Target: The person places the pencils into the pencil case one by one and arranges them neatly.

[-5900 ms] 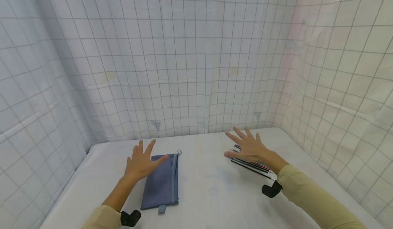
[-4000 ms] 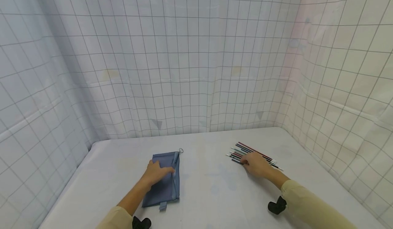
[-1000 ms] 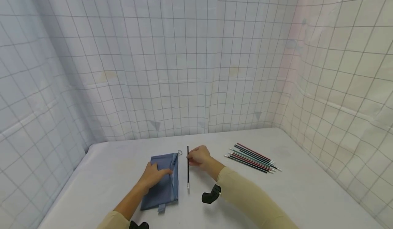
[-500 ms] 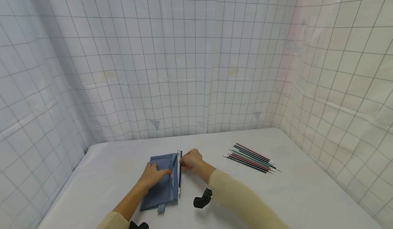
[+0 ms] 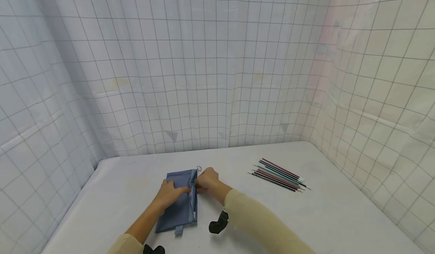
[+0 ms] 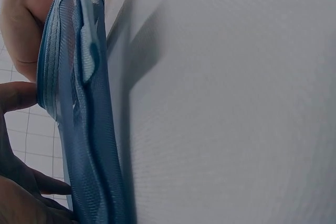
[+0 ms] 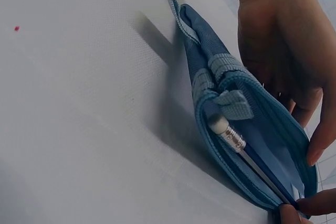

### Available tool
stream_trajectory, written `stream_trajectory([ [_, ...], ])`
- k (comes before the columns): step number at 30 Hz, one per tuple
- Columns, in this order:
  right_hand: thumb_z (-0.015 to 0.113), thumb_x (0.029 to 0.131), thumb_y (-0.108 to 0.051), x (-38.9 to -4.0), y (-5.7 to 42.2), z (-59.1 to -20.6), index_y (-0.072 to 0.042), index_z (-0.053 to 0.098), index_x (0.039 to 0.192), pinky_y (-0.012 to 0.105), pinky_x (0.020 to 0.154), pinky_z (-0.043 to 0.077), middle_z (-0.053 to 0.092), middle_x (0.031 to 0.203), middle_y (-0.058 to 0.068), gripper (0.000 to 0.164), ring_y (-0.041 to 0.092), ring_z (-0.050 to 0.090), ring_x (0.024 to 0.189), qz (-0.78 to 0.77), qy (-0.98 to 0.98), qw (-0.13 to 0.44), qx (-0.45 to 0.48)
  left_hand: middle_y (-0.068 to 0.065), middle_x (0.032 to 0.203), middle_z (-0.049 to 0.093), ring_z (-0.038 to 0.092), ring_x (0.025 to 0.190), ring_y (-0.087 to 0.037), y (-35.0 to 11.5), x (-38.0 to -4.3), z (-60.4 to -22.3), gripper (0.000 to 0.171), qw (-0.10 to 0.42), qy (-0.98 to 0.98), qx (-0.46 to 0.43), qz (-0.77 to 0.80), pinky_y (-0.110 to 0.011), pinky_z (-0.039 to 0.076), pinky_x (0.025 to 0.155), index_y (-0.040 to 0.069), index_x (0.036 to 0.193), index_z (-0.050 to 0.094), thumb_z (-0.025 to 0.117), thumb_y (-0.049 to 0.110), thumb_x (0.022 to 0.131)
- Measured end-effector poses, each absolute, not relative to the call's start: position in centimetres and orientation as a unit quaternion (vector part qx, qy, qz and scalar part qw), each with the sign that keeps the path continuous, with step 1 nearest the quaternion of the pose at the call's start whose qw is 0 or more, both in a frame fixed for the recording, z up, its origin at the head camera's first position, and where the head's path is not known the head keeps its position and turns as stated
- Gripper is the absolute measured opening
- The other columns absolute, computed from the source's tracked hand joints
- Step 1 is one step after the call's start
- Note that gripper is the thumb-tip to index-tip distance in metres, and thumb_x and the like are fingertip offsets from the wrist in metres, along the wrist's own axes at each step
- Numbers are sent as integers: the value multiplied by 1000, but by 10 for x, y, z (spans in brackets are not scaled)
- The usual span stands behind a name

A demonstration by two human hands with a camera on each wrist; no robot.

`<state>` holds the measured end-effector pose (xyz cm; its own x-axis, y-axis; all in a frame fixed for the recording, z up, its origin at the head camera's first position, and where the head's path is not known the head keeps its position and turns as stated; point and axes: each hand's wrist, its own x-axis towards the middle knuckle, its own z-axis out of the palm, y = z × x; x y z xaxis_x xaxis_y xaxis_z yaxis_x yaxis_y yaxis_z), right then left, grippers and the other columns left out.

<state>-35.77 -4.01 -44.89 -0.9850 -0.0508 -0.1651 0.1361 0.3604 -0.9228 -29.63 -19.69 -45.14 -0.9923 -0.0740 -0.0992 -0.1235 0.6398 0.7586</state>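
On the table lies a blue zippered pouch (image 5: 176,210), its long zip side facing right. My left hand (image 5: 168,195) grips it from the left, the thumb at the zip edge. In the right wrist view the pouch's mouth gapes and a dark pencil (image 7: 257,166) with a silver ferrule and white eraser lies inside it. My right hand (image 5: 208,180) pinches that pencil at the far end of the opening. The left wrist view shows the pouch's zip edge (image 6: 92,129) close up, with fingers along its left side. A metal ring (image 5: 199,168) sits at the pouch's far corner.
Several red, green and dark pencils (image 5: 278,174) lie in a loose bundle on the right of the white-covered table (image 5: 340,208). Grid-patterned curtains (image 5: 217,76) enclose the back and both sides.
My right hand brought one pencil left from the bundle and moved it from beside the pouch into the opening. The left hand came down onto the pouch earlier and stays there.
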Motion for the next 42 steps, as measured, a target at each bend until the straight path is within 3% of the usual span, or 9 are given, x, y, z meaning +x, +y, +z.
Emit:
stream_trajectory([
  [8, 73, 86, 10, -357, -50, -446, 2, 66, 87, 27, 56, 60, 67, 74, 9, 11, 19, 70, 66, -562, 822, 90, 28, -44, 157, 13, 29, 139, -62, -198, -297, -451, 100, 30, 903, -50, 425, -72, 31, 109, -22, 151, 26, 69, 43, 88],
  [18, 69, 90, 8, -356, -46, -438, 3, 71, 85, 24, 49, 56, 70, 70, 11, 8, 14, 64, 53, -639, 761, 110, 31, -44, 158, 12, 26, 142, -62, -196, -295, -450, 101, 29, 903, -51, 426, -71, 28, 111, -22, 150, 27, 70, 44, 87],
  [29, 73, 91, 3, -359, -22, -432, 2, 74, 104, 37, 67, 63, 75, 90, 10, 13, 21, 73, 75, -646, 745, 167, -12, -45, 157, 11, 25, 141, -63, -197, -295, -451, 100, 37, 904, -53, 423, -73, 28, 110, -23, 149, 27, 69, 44, 88],
  [36, 73, 92, 0, -358, -6, -425, 7, 72, 114, 39, 67, 63, 75, 95, 13, 22, 24, 74, 79, -638, 748, 181, -35, -47, 158, 8, 20, 142, -65, -194, -294, -451, 101, 38, 907, -57, 415, -74, 26, 111, -24, 148, 27, 70, 44, 88],
  [42, 75, 93, -2, -361, 7, -416, 8, 70, 121, 41, 72, 63, 75, 96, 11, 30, 31, 75, 92, -617, 762, 183, -62, -47, 158, 5, 15, 143, -66, -195, -294, -450, 100, 32, 909, -52, 411, -75, 25, 110, -25, 148, 27, 69, 44, 89],
])
